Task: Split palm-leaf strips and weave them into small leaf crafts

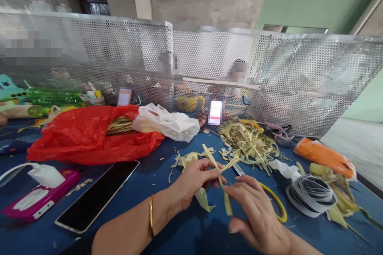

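My left hand (190, 181), with a gold bangle (151, 215) on its wrist, pinches pale yellow corn husk strips (212, 156) that cross at its fingertips. One narrow end hangs down between my hands. Close on the right is my right hand (259, 213), its index fingertip beside the hanging end and its thumb spread apart; whether that fingertip touches the husk is unclear. Under the right hand lie scissors with a yellow handle (283, 207), largely covered; a metal blade (238, 169) shows behind the fingers. More husk (206, 199) hangs or lies below my left hand.
A pile of husk scraps (248, 143) sits behind my hands. To the right are a coil of white cord (311, 195) and an orange packet (324, 157). Left are a phone (98, 195), magenta power strip (42, 195) and red bag (80, 135). A perforated metal screen (203, 55) stands behind.
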`<state>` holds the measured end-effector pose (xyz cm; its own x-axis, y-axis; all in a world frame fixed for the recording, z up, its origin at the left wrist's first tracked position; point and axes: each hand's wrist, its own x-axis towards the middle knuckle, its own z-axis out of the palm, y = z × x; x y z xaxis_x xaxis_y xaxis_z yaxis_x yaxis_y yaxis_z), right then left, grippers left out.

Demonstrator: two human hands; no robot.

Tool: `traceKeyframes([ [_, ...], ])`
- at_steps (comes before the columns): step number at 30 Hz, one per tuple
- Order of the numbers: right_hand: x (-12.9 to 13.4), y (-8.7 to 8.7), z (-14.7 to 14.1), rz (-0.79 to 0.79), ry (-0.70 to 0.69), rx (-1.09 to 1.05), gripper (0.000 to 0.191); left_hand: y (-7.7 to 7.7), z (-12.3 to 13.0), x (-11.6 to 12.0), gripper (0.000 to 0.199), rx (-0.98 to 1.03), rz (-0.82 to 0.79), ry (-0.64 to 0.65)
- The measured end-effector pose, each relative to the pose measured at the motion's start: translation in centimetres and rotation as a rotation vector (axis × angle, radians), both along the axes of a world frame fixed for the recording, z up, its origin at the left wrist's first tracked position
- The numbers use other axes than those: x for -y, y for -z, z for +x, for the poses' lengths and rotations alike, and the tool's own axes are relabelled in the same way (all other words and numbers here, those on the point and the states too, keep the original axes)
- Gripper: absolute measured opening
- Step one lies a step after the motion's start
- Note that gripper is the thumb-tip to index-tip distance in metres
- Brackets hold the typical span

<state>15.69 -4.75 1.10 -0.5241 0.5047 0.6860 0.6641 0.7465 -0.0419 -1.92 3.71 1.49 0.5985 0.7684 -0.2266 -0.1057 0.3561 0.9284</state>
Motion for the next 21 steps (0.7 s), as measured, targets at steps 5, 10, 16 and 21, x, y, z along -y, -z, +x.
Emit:
traceKeyframes([
  [5, -0.5, -0.4, 0.6, 0.150, 0.343, -0.031, 0.023, -0.1, 0.3, 0.6, 0.031, -0.067, 0.048, 0.086],
  [10, -1.7, -0.1, 0.5, -0.068, 0.338, 0.034, 0.028, 0.2, 0.5, 0.9, 0.033, -0.112, 0.062, 0.067],
  [16, -1.2, -0.4, 0.4, 0.028, 0.387, 0.016, 0.017, 0.7, 0.9, 0.8, 0.032, -0.081, 0.078, -0.101],
  [21, -0.7, -0.2, 0.0, -0.090, 0.357, 0.055, 0.022, 0.8, 0.7, 0.7, 0.032, -0.062, 0.035, -0.205],
])
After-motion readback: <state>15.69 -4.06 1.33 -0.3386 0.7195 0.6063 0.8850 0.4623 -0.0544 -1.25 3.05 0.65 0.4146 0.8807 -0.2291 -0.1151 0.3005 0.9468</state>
